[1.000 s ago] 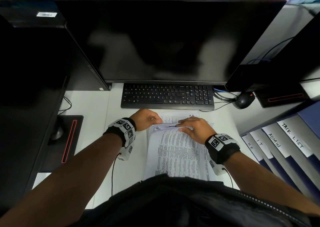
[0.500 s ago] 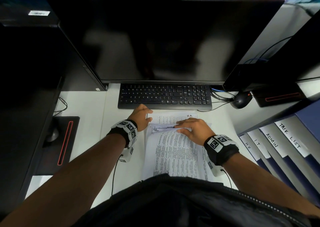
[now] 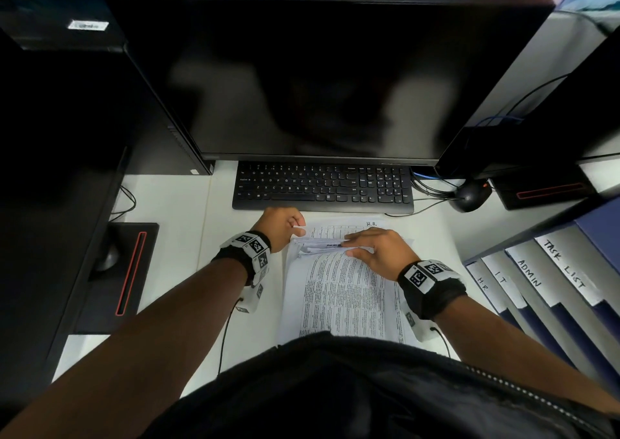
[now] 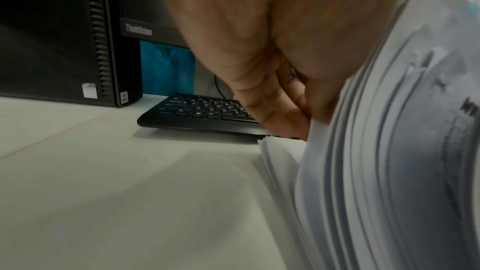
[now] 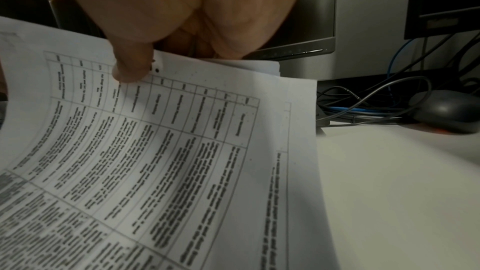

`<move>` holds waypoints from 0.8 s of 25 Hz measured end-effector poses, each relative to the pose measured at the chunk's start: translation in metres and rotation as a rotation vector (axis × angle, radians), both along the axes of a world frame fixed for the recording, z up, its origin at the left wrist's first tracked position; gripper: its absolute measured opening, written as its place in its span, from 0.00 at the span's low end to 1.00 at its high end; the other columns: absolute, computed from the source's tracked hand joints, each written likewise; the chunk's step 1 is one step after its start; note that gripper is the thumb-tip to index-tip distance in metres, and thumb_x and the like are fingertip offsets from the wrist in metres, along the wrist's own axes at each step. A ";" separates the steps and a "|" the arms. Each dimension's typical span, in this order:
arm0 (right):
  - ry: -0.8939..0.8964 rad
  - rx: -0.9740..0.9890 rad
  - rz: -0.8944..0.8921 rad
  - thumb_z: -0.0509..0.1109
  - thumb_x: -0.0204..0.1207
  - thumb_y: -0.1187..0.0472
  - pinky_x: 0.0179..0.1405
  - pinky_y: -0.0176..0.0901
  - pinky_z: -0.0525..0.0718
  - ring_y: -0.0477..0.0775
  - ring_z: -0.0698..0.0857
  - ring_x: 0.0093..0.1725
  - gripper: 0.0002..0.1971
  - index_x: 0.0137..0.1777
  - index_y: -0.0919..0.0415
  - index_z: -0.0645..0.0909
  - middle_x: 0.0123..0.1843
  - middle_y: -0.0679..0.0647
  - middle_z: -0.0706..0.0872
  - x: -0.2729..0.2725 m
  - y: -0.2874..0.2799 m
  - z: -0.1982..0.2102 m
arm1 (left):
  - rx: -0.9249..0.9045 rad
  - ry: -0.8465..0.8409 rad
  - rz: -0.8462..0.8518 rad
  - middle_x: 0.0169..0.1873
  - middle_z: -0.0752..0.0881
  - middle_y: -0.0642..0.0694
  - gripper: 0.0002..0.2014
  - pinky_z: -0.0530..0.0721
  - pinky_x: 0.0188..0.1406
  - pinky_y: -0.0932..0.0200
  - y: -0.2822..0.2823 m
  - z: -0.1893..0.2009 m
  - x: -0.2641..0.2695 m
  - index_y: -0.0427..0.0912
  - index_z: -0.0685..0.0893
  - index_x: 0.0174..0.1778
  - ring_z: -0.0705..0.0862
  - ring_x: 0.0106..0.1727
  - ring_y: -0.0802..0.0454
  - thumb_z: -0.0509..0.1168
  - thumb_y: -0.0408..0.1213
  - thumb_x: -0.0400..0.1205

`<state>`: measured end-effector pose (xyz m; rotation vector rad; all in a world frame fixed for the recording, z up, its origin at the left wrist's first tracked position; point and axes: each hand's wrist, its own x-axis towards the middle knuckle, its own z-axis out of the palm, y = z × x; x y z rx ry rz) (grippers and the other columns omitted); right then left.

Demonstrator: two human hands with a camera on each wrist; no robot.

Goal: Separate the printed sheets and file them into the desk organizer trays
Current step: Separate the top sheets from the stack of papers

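Your left hand (image 3: 281, 224) pinches lifted sheets (image 3: 342, 291) at stack's far-left corner; your right hand (image 3: 379, 250) pinches far edge. Organizer trays (image 3: 536, 277) at counter's right edge, nearer right hand.

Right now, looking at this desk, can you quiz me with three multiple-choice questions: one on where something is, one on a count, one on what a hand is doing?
1. Where does the paper stack lie?
A. on the keyboard
B. on the desk, nearer the person than the keyboard
C. in a tray

2. How many labelled trays show at the right?
A. two
B. four
C. six

3. What is the right hand doing?
A. gripping the mouse
B. typing
C. holding bent-up sheets, thumb on top

Answers: 1 B, the head view shows the stack between keyboard and body. 2 B, labels read H.R., I.T., ADMIN, TASK LIST. 3 C, the right wrist view shows the thumb pressing a curved sheet.
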<state>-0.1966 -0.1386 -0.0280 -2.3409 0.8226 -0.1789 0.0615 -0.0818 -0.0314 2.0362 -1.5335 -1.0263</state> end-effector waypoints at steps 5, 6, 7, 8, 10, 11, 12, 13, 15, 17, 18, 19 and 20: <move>-0.003 -0.002 0.008 0.68 0.78 0.53 0.67 0.50 0.76 0.50 0.81 0.61 0.12 0.60 0.49 0.85 0.62 0.48 0.85 0.002 0.000 0.000 | -0.006 -0.047 -0.234 0.47 0.84 0.44 0.17 0.75 0.43 0.74 0.004 0.003 0.004 0.39 0.89 0.54 0.83 0.49 0.51 0.59 0.20 0.80; -0.006 -0.006 0.012 0.68 0.78 0.53 0.66 0.50 0.76 0.50 0.81 0.61 0.12 0.60 0.50 0.86 0.62 0.47 0.85 0.003 -0.001 -0.001 | -0.009 -0.062 -0.283 0.48 0.85 0.42 0.18 0.75 0.46 0.69 0.005 0.003 0.004 0.40 0.89 0.54 0.82 0.49 0.50 0.59 0.20 0.79; -0.016 -0.010 0.018 0.68 0.78 0.53 0.65 0.51 0.77 0.49 0.80 0.61 0.12 0.59 0.50 0.86 0.62 0.46 0.85 0.003 -0.001 -0.002 | -0.007 -0.068 -0.311 0.48 0.85 0.41 0.18 0.76 0.48 0.65 0.005 0.003 0.004 0.41 0.90 0.54 0.82 0.50 0.48 0.59 0.19 0.79; -0.029 -0.019 0.026 0.68 0.78 0.53 0.64 0.51 0.77 0.49 0.80 0.61 0.12 0.59 0.51 0.86 0.63 0.46 0.84 0.004 -0.001 -0.003 | -0.008 -0.073 -0.324 0.48 0.86 0.40 0.18 0.77 0.49 0.63 0.006 0.004 0.005 0.40 0.90 0.53 0.82 0.50 0.47 0.59 0.19 0.78; -0.057 -0.055 0.037 0.70 0.77 0.54 0.63 0.47 0.78 0.48 0.77 0.61 0.11 0.58 0.51 0.86 0.69 0.45 0.80 0.003 -0.001 -0.007 | -0.028 -0.084 -0.331 0.48 0.87 0.40 0.18 0.78 0.48 0.63 0.006 0.007 0.005 0.38 0.90 0.51 0.83 0.50 0.47 0.59 0.18 0.76; -0.069 -0.074 0.034 0.71 0.76 0.55 0.62 0.44 0.77 0.47 0.76 0.61 0.11 0.57 0.51 0.87 0.72 0.46 0.77 0.002 0.000 -0.009 | -0.040 -0.070 -0.326 0.46 0.87 0.41 0.19 0.79 0.47 0.65 0.005 0.007 0.006 0.38 0.91 0.50 0.83 0.48 0.48 0.59 0.17 0.76; -0.071 -0.080 0.024 0.71 0.76 0.55 0.63 0.42 0.75 0.47 0.75 0.61 0.11 0.57 0.51 0.87 0.74 0.46 0.75 0.002 0.000 -0.010 | -0.054 -0.039 -0.309 0.45 0.87 0.42 0.19 0.78 0.45 0.70 0.005 0.008 0.007 0.37 0.91 0.48 0.84 0.47 0.50 0.58 0.16 0.75; -0.066 -0.070 0.008 0.71 0.76 0.55 0.63 0.42 0.75 0.47 0.75 0.62 0.11 0.57 0.51 0.87 0.73 0.47 0.76 0.003 -0.001 -0.010 | -0.068 0.001 -0.286 0.43 0.87 0.45 0.19 0.78 0.44 0.74 0.004 0.009 0.007 0.37 0.91 0.46 0.83 0.45 0.53 0.58 0.16 0.75; -0.053 -0.064 -0.005 0.71 0.76 0.53 0.63 0.48 0.75 0.49 0.75 0.62 0.11 0.57 0.50 0.87 0.66 0.47 0.83 0.004 -0.002 -0.008 | -0.076 0.061 -0.269 0.41 0.85 0.49 0.18 0.76 0.43 0.80 0.001 0.008 0.008 0.37 0.91 0.45 0.82 0.42 0.60 0.60 0.15 0.75; -0.045 -0.155 0.008 0.71 0.75 0.50 0.62 0.51 0.74 0.49 0.78 0.58 0.10 0.55 0.48 0.87 0.56 0.45 0.87 0.004 -0.003 -0.006 | -0.044 0.087 -0.299 0.41 0.84 0.50 0.16 0.76 0.43 0.78 0.000 0.009 0.007 0.37 0.91 0.46 0.82 0.42 0.63 0.61 0.17 0.77; -0.046 -0.168 0.013 0.71 0.75 0.50 0.62 0.52 0.74 0.49 0.79 0.57 0.10 0.54 0.48 0.87 0.54 0.45 0.88 0.003 -0.004 -0.005 | -0.029 0.094 -0.298 0.42 0.84 0.50 0.14 0.76 0.45 0.76 0.000 0.008 0.007 0.38 0.91 0.47 0.81 0.43 0.62 0.62 0.21 0.79; -0.050 -0.140 0.013 0.71 0.75 0.50 0.62 0.51 0.76 0.49 0.81 0.56 0.10 0.54 0.48 0.87 0.53 0.45 0.87 0.003 -0.004 -0.004 | -0.023 0.096 -0.264 0.44 0.84 0.49 0.12 0.76 0.47 0.73 0.000 0.007 0.007 0.39 0.90 0.49 0.82 0.46 0.59 0.61 0.27 0.82; -0.056 -0.082 0.008 0.71 0.76 0.51 0.62 0.50 0.77 0.48 0.82 0.56 0.10 0.55 0.48 0.87 0.54 0.45 0.87 0.003 -0.004 -0.003 | -0.026 0.084 -0.200 0.48 0.84 0.48 0.12 0.76 0.52 0.69 0.001 0.004 0.009 0.41 0.89 0.51 0.82 0.50 0.56 0.60 0.33 0.84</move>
